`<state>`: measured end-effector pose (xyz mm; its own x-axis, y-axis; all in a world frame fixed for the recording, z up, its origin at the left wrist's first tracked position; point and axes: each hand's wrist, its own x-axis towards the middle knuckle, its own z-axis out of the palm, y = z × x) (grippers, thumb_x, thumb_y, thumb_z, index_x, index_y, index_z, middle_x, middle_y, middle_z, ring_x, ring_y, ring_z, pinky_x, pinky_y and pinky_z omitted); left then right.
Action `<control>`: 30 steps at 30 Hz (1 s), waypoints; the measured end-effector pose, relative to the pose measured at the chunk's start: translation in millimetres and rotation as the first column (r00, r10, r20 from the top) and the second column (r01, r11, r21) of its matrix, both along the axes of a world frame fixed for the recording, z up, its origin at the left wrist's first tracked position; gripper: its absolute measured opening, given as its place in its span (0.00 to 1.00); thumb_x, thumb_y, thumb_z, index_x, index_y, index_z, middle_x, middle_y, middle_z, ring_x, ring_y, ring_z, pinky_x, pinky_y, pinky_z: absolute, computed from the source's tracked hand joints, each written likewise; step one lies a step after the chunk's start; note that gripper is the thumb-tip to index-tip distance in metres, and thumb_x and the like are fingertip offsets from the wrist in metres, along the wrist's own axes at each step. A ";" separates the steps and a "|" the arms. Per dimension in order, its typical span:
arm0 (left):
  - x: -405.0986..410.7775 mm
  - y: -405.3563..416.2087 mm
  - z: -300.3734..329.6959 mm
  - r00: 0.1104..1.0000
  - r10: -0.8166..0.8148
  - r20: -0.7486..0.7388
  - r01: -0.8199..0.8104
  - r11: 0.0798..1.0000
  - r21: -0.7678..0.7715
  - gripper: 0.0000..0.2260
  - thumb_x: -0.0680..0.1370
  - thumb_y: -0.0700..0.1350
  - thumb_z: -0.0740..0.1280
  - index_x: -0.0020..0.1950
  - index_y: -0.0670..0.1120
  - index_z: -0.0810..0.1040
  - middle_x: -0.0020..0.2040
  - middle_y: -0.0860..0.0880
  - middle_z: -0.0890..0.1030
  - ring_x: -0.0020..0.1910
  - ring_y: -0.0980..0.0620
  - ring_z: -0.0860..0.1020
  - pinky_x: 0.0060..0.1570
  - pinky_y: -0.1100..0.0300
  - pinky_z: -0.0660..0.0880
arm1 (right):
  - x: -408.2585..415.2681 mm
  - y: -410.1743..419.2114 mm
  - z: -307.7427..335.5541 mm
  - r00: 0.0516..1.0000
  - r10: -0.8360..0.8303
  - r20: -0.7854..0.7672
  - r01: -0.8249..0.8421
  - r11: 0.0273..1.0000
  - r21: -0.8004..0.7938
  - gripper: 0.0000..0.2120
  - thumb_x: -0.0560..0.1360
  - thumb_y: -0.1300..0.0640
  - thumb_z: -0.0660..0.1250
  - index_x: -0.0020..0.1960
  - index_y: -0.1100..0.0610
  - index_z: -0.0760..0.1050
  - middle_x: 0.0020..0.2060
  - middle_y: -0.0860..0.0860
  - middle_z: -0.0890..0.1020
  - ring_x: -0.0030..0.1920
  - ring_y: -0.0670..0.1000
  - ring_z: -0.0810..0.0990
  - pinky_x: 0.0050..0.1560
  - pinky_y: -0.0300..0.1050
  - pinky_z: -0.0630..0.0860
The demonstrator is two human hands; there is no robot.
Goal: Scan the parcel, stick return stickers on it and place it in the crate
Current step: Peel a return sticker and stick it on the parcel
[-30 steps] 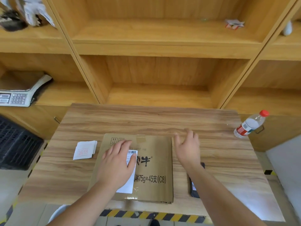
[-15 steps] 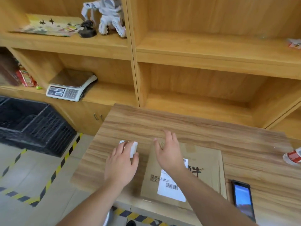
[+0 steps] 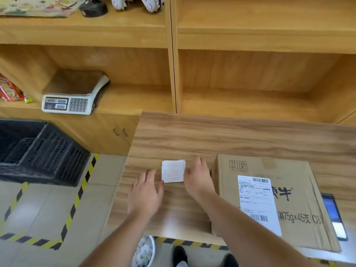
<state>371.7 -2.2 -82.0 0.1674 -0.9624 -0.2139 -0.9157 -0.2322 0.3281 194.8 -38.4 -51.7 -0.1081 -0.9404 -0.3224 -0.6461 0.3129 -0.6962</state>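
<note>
So the parcel (image 3: pixel 269 201) is a flat brown cardboard box lying on the wooden table (image 3: pixel 212 135), off to the right of the right hand's fingers, with black printed characters, "75g×45" text and handling symbols near its far corner. A white shipping label (image 3: pixel 257 201) with barcodes top and bottom is stuck across its top; the fine print is too small to read. Between the two hands sits a small white stack of stickers (image 3: pixel 173 171) with a faint red stamp-like mark I can't make out. The left hand (image 3: pixel 146 193) is spread loosely, fingers apart, thumb tip right at the stack's near-left corner, not gripping anything as far as I can see. The right hand (image 3: pixel 198 178) touches the stack's right edge, fingers loosely open; whether it's pinching a sheet I can't tell. The right forearm covers part of the box's near-left corner. A phone (image 3: pixel 335 216) peeks out past the box's right edge. The black crate (image 3: pixel 42 153) sits on the floor well left of the fingers, cut off by the frame.
</note>
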 end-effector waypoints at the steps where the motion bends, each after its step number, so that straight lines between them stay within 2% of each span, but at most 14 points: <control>1: 2.4 -3.4 -5.0 1.000 -0.004 -0.002 0.004 1.000 0.025 0.24 0.82 0.60 0.58 0.77 0.57 0.64 0.73 0.54 0.71 0.69 0.47 0.72 0.63 0.49 0.73 | 3.1 -1.8 -8.7 1.000 -0.020 -0.015 0.021 0.999 0.044 0.22 0.81 0.60 0.58 0.75 0.56 0.64 0.69 0.55 0.69 0.66 0.59 0.73 0.59 0.52 0.73; 5: 8.4 -18.5 -27.6 0.999 -0.040 -0.018 0.042 0.996 0.083 0.24 0.81 0.59 0.59 0.77 0.56 0.65 0.74 0.54 0.70 0.71 0.47 0.70 0.65 0.49 0.71 | 11.0 -9.5 -41.4 0.990 -0.134 -0.046 0.141 0.961 0.238 0.21 0.82 0.58 0.58 0.74 0.57 0.64 0.66 0.56 0.74 0.63 0.59 0.76 0.57 0.52 0.76; 7: 10.9 -25.8 -42.1 0.998 -0.065 -0.019 0.066 0.993 0.101 0.24 0.81 0.58 0.60 0.77 0.56 0.65 0.74 0.55 0.70 0.73 0.49 0.68 0.68 0.51 0.68 | 13.8 -12.0 -57.6 0.980 -0.196 -0.026 0.194 0.927 0.321 0.21 0.82 0.58 0.58 0.74 0.57 0.65 0.64 0.55 0.77 0.60 0.57 0.79 0.56 0.50 0.78; 9: 13.2 -29.8 -57.9 0.995 -0.095 -0.026 0.098 0.988 0.118 0.22 0.81 0.57 0.60 0.76 0.57 0.66 0.72 0.56 0.72 0.72 0.50 0.68 0.67 0.52 0.68 | 17.4 -14.2 -74.0 0.972 -0.236 -0.014 0.222 0.893 0.390 0.21 0.82 0.58 0.58 0.75 0.58 0.65 0.65 0.55 0.78 0.59 0.56 0.79 0.55 0.47 0.76; 12: 15.2 -28.6 -81.2 0.988 -0.154 -0.026 0.156 0.978 0.141 0.21 0.82 0.55 0.59 0.75 0.58 0.66 0.73 0.57 0.71 0.71 0.51 0.69 0.65 0.51 0.69 | 23.7 -18.5 -98.6 0.966 -0.257 -0.032 0.242 0.852 0.464 0.22 0.83 0.55 0.59 0.76 0.56 0.65 0.69 0.56 0.75 0.66 0.57 0.77 0.66 0.51 0.74; 14: 15.1 -26.3 -93.0 0.979 -0.198 -0.046 0.203 0.964 0.170 0.22 0.82 0.56 0.57 0.76 0.58 0.65 0.76 0.58 0.68 0.73 0.50 0.68 0.67 0.51 0.68 | 26.5 -21.2 -112.7 0.965 -0.250 -0.082 0.259 0.842 0.473 0.19 0.83 0.53 0.60 0.73 0.56 0.69 0.67 0.56 0.78 0.65 0.58 0.78 0.66 0.55 0.77; 17: 12.3 -25.5 -106.8 0.966 -0.243 -0.088 0.257 0.941 0.218 0.25 0.82 0.58 0.56 0.80 0.59 0.60 0.82 0.58 0.60 0.77 0.51 0.63 0.72 0.51 0.64 | 30.0 -23.5 -125.3 0.963 -0.220 -0.155 0.267 0.849 0.456 0.14 0.82 0.51 0.61 0.65 0.54 0.76 0.60 0.54 0.82 0.58 0.58 0.82 0.58 0.54 0.81; 20: 11.0 -24.0 -119.2 0.958 -0.276 -0.074 0.285 0.930 0.233 0.26 0.83 0.58 0.55 0.81 0.59 0.57 0.83 0.58 0.56 0.78 0.51 0.62 0.72 0.50 0.64 | 34.4 -25.0 -131.3 0.960 -0.223 -0.172 0.277 0.859 0.430 0.12 0.82 0.50 0.61 0.61 0.53 0.77 0.56 0.53 0.83 0.54 0.56 0.83 0.55 0.53 0.82; 27: 12.7 -20.7 -125.6 0.957 -0.276 -0.091 0.290 0.927 0.238 0.26 0.83 0.58 0.56 0.81 0.58 0.58 0.83 0.58 0.56 0.79 0.51 0.61 0.73 0.50 0.63 | 36.9 -28.6 -135.8 0.951 -0.291 -0.110 0.309 0.852 0.422 0.08 0.83 0.49 0.61 0.55 0.49 0.78 0.46 0.48 0.83 0.45 0.51 0.82 0.44 0.45 0.79; 30: 16.6 -19.5 -122.5 0.976 -0.163 -0.145 0.191 0.960 0.205 0.24 0.81 0.57 0.59 0.78 0.59 0.63 0.78 0.56 0.66 0.74 0.50 0.67 0.71 0.50 0.67 | 37.3 -25.8 -131.2 0.948 -0.313 -0.063 0.309 0.852 0.422 0.07 0.83 0.51 0.62 0.52 0.49 0.78 0.43 0.48 0.82 0.42 0.50 0.82 0.39 0.44 0.78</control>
